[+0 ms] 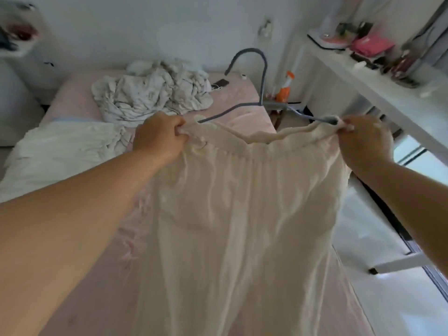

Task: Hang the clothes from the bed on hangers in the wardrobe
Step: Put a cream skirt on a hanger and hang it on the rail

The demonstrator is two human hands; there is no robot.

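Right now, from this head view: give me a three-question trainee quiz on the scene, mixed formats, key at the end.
1. True or false: the left hand and right hand each pinch one end of the waistband of the cream pleated fabric garment.
2. Multiple choice: the grey-blue wire hanger is A) lying on the bed, B) held up at the garment's waistband, C) on the shelf.
3. Fill in: the crumpled white pile of clothes lies on the ____ bed sheet.

Key: 1 true; 2 B; 3 pink.
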